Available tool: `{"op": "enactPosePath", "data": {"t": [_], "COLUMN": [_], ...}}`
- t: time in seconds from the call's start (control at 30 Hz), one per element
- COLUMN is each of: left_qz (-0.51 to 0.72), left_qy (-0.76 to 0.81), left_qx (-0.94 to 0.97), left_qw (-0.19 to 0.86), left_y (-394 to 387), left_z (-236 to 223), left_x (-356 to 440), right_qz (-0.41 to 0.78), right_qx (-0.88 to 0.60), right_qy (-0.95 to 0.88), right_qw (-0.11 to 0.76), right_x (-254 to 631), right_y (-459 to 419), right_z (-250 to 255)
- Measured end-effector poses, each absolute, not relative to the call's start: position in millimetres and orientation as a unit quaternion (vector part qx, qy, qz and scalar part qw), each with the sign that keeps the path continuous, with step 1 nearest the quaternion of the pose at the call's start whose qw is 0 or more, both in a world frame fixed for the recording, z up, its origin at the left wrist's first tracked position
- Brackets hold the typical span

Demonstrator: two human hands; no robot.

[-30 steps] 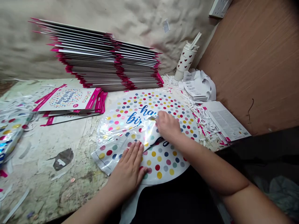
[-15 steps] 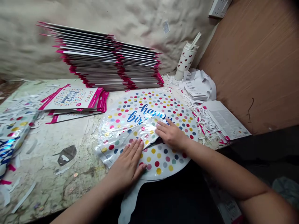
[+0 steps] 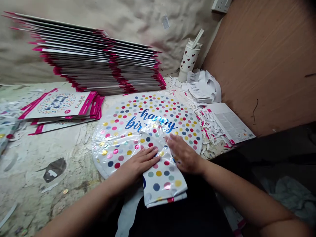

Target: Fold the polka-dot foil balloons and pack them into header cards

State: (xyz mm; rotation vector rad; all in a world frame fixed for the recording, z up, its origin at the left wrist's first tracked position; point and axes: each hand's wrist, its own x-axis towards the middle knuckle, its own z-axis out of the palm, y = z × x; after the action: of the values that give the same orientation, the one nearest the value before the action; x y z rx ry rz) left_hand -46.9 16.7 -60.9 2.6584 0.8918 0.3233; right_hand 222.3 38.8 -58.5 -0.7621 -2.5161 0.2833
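Note:
A round foil balloon point(image 3: 148, 112) with coloured polka dots and blue "happy birthday" lettering lies flat on the worn bench. Its near part is folded over into a thick dotted band point(image 3: 164, 179) that hangs past the bench edge toward me. My left hand point(image 3: 139, 162) presses flat on the crinkled foil beside the fold, fingers together. My right hand point(image 3: 184, 154) rests on the far side of the fold, fingers spread, gripping nothing. The balloon's white tail point(image 3: 128, 210) sticks out below, partly hidden behind the band.
A tall stack of packaged balloons with pink edges point(image 3: 98, 62) leans against a beige sheet behind. Flat packs point(image 3: 58, 105) lie to the left. At the right are a heart-patterned tumbler point(image 3: 189, 61), paper scraps point(image 3: 204, 120), a printed sheet point(image 3: 230, 121) and a wooden board point(image 3: 259, 65).
The balloon's foil is now folded into a narrower band reaching toward me. Both hands have moved closer together around the fold, and the view has shifted slightly.

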Motion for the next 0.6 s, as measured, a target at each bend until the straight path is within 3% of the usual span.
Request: {"op": "enactPosePath", "data": {"t": [0.1, 0.23, 0.37, 0.43, 0.5, 0.6], "left_qz": [0.117, 0.182, 0.155, 0.119, 0.094, 0.065], "left_qy": [0.287, 0.351, 0.531, 0.625, 0.675, 0.686], "left_qx": [0.942, 0.91, 0.772, 0.645, 0.529, 0.452], "left_qw": [0.131, 0.126, 0.313, 0.423, 0.506, 0.566], "left_y": [8, -11, 3, 22, 41, 61], "left_z": [-64, -58, -34, -23, -18, -19], "left_x": [-48, -52, -46, -40, -33, -27], "right_qz": [0.059, 0.171, 0.387, 0.44, 0.423, 0.261], "right_qx": [-0.128, -0.173, -0.353, -0.471, -0.569, -0.61], "right_qy": [-0.968, -0.949, -0.828, -0.746, -0.692, -0.727], "right_qw": [0.206, 0.201, 0.198, 0.169, 0.138, 0.177], "right_x": [218, 219, 211, 202, 191, 174], "right_y": [34, 34, 53, 66, 76, 79], "right_z": [-55, -53, -48, -43, -37, -31]}}
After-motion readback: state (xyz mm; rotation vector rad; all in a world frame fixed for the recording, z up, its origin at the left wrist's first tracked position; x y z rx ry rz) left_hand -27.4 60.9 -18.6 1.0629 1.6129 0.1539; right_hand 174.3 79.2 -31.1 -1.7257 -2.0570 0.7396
